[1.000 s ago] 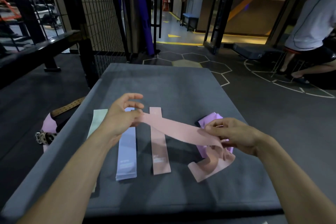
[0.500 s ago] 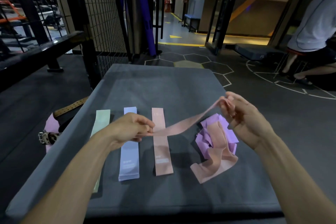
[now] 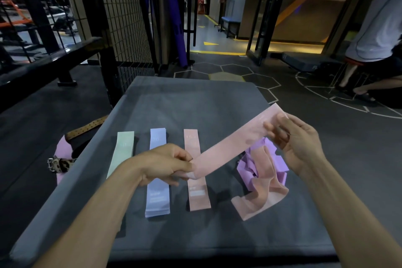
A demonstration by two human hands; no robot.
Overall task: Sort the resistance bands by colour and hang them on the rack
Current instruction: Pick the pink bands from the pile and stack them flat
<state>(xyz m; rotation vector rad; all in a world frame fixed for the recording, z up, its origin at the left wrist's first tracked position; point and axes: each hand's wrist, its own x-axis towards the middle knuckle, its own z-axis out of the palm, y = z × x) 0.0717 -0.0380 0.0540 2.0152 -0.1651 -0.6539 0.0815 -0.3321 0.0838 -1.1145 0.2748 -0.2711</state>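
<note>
**Pink band pulled out flat between both hands, right end raised higher**

Grey padded platform (image 3: 195,102) fills the middle of the view, dark gym floor around it. Wire-mesh rack panel (image 3: 121,17) stands behind its far left corner. A second person (image 3: 378,35) sits at far right, well apart.

Change since half a second ago: the stretched pink band (image 3: 230,148) is now spread flat and wide rather than twisted thin. Its right end has risen and moved further right, past the platform's edge line. Left hand has held roughly the same spot over the laid-out strips.

On the platform, side by side and lying flat: a green band (image 3: 121,154), a lavender band stack (image 3: 157,200), a pink band strip (image 3: 199,198). To their right, a loose heap of purple bands (image 3: 274,159) with a crumpled peach-pink band (image 3: 261,193) draped over it.

Off the left edge, on the floor: a tan belt (image 3: 87,128) and a patterned strap with buckle (image 3: 58,164).

Left hand (image 3: 167,165): knuckles up, fingers curled, pinching the low end of the stretched band just above the lavender and pink strips.

Right hand (image 3: 298,143): palm turned toward the camera, thumb and fingers gripping the high end; the band's corner pokes out above the fingertips. Band runs diagonally up from left to right, clear of the surface.
</note>
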